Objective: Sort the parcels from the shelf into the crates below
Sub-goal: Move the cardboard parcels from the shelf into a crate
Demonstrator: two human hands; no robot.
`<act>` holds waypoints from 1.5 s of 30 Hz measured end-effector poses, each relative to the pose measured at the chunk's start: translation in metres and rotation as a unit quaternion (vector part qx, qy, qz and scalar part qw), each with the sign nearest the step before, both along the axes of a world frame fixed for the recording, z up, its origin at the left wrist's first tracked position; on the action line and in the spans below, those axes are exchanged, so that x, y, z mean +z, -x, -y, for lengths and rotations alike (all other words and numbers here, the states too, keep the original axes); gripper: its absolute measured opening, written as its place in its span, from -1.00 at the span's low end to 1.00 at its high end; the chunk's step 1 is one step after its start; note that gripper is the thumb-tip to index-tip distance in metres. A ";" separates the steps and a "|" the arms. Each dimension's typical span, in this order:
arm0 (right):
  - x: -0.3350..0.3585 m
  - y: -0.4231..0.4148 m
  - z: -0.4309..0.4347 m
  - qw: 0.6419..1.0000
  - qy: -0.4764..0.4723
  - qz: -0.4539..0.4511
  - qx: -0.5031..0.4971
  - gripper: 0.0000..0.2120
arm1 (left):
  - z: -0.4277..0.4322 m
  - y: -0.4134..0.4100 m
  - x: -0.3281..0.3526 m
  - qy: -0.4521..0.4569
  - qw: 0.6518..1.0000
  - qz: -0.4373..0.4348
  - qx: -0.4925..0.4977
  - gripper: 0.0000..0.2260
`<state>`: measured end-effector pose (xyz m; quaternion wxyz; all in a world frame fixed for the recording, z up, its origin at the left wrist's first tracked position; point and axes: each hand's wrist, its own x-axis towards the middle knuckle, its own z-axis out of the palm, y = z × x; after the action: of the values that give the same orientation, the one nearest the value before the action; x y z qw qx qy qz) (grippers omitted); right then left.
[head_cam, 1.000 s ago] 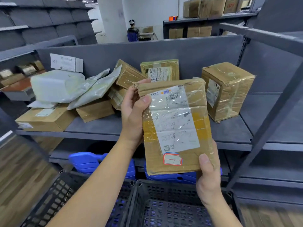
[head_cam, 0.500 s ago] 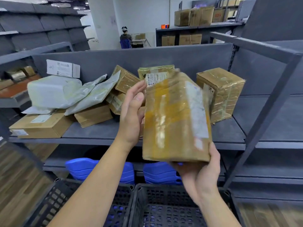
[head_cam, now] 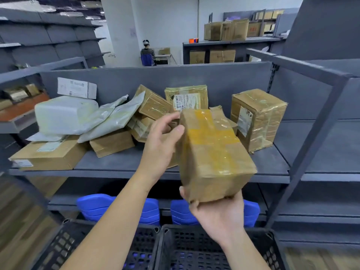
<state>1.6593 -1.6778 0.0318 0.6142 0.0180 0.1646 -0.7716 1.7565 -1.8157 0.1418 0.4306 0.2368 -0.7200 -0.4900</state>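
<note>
A: So where's the parcel (head_cam: 212, 152) now?
B: Clear of the shelf (head_cam: 116, 162), tilted, long axis running away from you, directly above the right crate (head_cam: 175, 229); the left crate (head_cam: 58, 246) lies down-left.
A: Which hand has it?
B: Your right hand (head_cam: 218, 215) grips its near end from below; your left hand (head_cam: 161, 147) lies loose at its left edge, thumb touching.

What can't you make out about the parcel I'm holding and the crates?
Head view.
Label of held parcel: not on the visible taped faces.
Left hand grip: fingers curl at its far corner, contact unclear.
Insides of crates: mostly cut off by bottom edge.
</note>
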 end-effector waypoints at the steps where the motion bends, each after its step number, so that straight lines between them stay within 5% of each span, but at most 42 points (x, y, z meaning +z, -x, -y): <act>1: 0.003 0.001 0.002 0.997 -0.013 -0.041 -0.066 -0.49 | -0.001 -0.002 -0.002 -0.011 0.999 0.043 -0.005 -0.47; 3: 0.003 0.003 0.007 0.969 -0.038 -0.165 -0.177 -0.59 | -0.007 -0.006 -0.006 -0.042 0.990 0.126 -0.051 -0.29; 5: 0.003 0.002 0.009 0.922 -0.060 -0.285 -0.255 -0.48 | -0.013 -0.009 -0.018 -0.081 0.975 0.174 -0.112 -0.19; 7: 0.000 0.006 0.008 0.887 -0.062 -0.350 -0.295 -0.33 | -0.017 -0.013 -0.034 -0.129 0.960 0.181 -0.168 -0.13; 10: -0.007 0.019 0.003 0.835 -0.056 -0.453 -0.307 -0.37 | -0.010 -0.017 -0.057 -0.188 0.953 0.132 -0.199 -0.09; 23: 0.017 0.043 -0.002 0.751 -0.032 -0.616 -0.237 -0.31 | 0.009 -0.021 -0.075 -0.232 0.949 0.055 -0.206 -0.21; 34: 0.013 0.048 0.009 0.765 -0.066 -0.604 -0.213 -0.45 | 0.018 -0.021 -0.075 -0.285 0.939 0.037 -0.190 -0.21; 42: 0.029 0.051 0.007 0.846 -0.151 -0.494 -0.132 -0.32 | 0.033 -0.026 -0.083 -0.206 0.964 0.094 -0.137 -0.29; 45: 0.037 0.053 0.007 0.883 -0.125 -0.435 -0.128 -0.49 | 0.031 -0.024 -0.074 -0.269 0.950 0.062 -0.146 -0.37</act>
<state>1.6063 -1.6844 0.0686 0.3693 -0.2220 0.5062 -0.7471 1.7801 -1.8465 0.0674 0.2291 0.2660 -0.6138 -0.7071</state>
